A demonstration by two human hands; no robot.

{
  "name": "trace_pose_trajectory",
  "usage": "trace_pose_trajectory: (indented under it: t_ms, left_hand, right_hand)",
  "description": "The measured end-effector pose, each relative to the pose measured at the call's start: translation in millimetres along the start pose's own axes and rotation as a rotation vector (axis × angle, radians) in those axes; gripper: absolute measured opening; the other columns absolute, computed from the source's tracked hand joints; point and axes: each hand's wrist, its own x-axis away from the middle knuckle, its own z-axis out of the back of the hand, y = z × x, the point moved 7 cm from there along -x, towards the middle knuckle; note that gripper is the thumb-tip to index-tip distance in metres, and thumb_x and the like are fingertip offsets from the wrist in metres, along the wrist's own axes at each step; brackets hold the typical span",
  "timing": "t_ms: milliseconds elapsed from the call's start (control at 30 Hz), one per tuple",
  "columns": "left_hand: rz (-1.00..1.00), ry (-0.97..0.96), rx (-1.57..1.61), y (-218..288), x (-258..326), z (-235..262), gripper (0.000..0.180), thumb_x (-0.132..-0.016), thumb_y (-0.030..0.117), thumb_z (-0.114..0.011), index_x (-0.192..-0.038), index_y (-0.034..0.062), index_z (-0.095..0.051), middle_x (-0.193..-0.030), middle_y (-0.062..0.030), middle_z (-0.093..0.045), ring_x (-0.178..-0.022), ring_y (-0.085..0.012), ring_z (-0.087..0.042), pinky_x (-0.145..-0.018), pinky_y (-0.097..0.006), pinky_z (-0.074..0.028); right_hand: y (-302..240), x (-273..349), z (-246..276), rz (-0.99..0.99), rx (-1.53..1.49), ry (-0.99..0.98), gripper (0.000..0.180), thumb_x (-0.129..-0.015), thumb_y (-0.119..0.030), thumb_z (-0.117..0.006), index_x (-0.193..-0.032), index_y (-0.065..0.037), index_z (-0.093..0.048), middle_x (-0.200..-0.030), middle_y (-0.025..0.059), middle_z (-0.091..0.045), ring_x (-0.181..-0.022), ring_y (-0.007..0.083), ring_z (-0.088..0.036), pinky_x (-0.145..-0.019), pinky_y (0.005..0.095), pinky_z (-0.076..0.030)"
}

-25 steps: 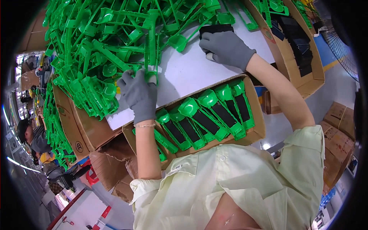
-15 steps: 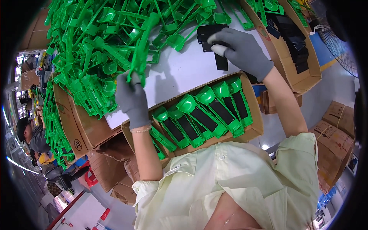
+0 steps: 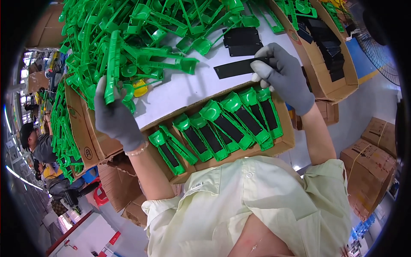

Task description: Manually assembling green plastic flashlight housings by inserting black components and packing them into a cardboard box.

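My left hand (image 3: 115,113), in a grey glove, is closed around the lower end of a long green plastic part (image 3: 113,64) and holds it upright. The gloved right hand (image 3: 286,79) pinches one end of a flat black strip (image 3: 235,68), which points left above the white table (image 3: 184,92). More black strips (image 3: 242,42) lie on the table just beyond it. In front of me, a cardboard box (image 3: 280,147) holds several green parts (image 3: 216,132) with black strips set in them.
A big tangled heap of green parts (image 3: 145,25) covers the far left of the table, with a yellow piece (image 3: 140,88) at its edge. On the right stands a carton (image 3: 349,85) of black strips. Beyond it is a fan (image 3: 381,51). Another person (image 3: 38,141) is at far left.
My left hand has moved left with the green part. My right hand has come back toward me from the black strips, holding one turned sideways. Another filled green part shows at the box's left.
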Motion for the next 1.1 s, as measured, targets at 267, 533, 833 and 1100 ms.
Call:
trace_pose_trajectory:
  t_ms: [267,533,833,1100]
  left_hand:
    - [0.961,-0.564,0.771,16.6,104.1,-54.4,0.032,-0.088,0.010,-0.057,-0.114,-0.0084,-0.054,-0.099,-0.0176,-0.064,-0.085,-0.0262,-0.066,-0.064,-0.027,-0.055]
    - [1.044,-0.694,0.865,35.2,123.4,-64.1,0.031,-0.087,0.004,-0.056,-0.115,-0.0114,-0.054,-0.093,-0.0182,-0.065,-0.080,-0.0302,-0.068,-0.066,-0.030,-0.058]
    - [1.161,-0.777,0.712,43.1,145.3,-68.8,0.031,-0.086,0.002,-0.059,-0.115,-0.0103,-0.055,-0.095,-0.0154,-0.064,-0.079,-0.0271,-0.069,-0.061,-0.026,-0.058]
    - [0.996,-0.869,0.653,44.7,150.3,-58.6,0.026,-0.082,-0.004,-0.062,-0.107,-0.0082,-0.062,-0.089,-0.0141,-0.066,-0.071,-0.0239,-0.069,-0.056,-0.025,-0.056]
  right_hand:
    - [-21.6,29.2,-28.9,-0.086,-0.157,-0.176,0.022,-0.087,-0.014,-0.058,-0.105,-0.001,-0.057,-0.068,0.0040,-0.064,-0.051,0.0026,-0.052,-0.045,0.0169,-0.038]
    - [-15.3,41.3,-31.2,0.050,0.060,-0.095,0.016,-0.087,-0.011,-0.059,-0.099,0.000,-0.060,-0.060,0.0035,-0.060,-0.050,0.0046,-0.053,-0.045,0.0194,-0.038]
    - [-5.7,48.1,-34.8,0.080,0.206,-0.121,0.016,-0.085,-0.013,-0.062,-0.096,-0.002,-0.061,-0.060,0.0022,-0.059,-0.047,0.0077,-0.055,-0.046,0.0211,-0.042]
    - [-13.8,65.9,-12.8,0.355,0.418,0.130,0.037,-0.074,-0.031,-0.073,-0.099,-0.006,-0.060,-0.074,0.0057,-0.062,-0.065,0.0091,-0.059,-0.060,0.0267,-0.046]
